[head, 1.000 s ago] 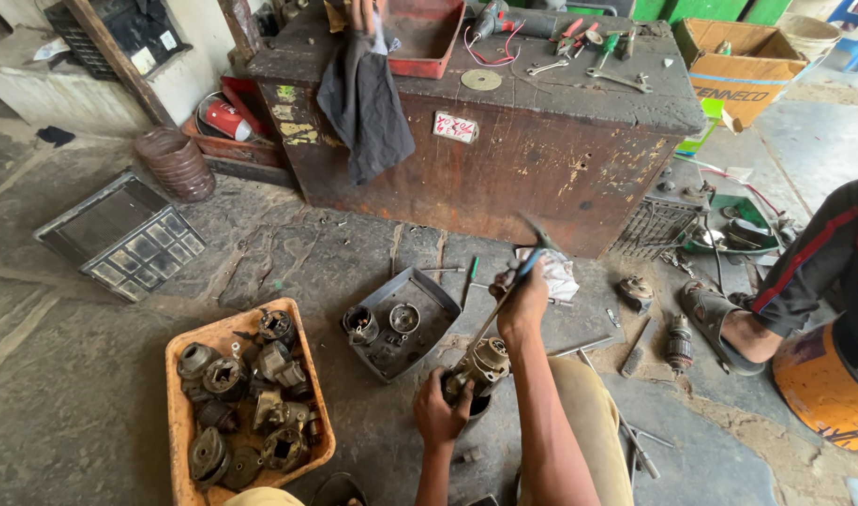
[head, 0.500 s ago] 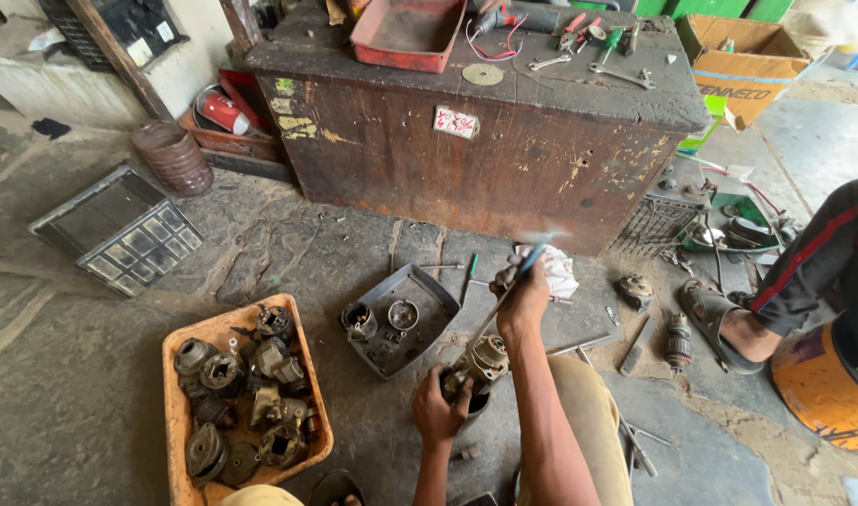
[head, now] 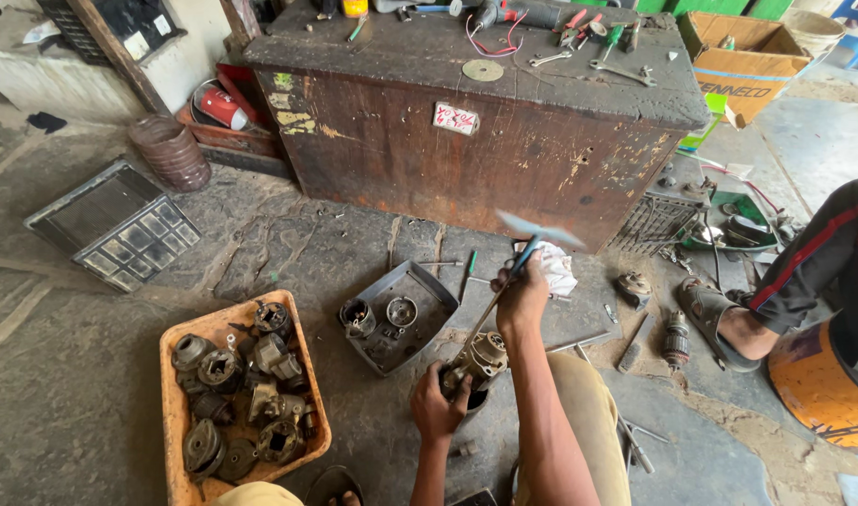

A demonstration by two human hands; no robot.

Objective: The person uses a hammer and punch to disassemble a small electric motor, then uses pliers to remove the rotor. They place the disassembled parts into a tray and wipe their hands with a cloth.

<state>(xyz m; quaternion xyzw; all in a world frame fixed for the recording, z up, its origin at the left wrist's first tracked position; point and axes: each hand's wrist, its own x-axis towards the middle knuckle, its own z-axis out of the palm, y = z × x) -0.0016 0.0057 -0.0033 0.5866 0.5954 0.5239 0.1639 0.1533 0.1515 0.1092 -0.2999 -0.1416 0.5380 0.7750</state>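
Your left hand wraps its fingers around the grimy starter motor housing on the floor; your right hand fists the T-handle wrench; tilt it and the tip may slip out.

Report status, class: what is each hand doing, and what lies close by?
Left hand grips motor part from below. Right hand holds blue-handled screwdriver, tip in part. Grey tray beside.
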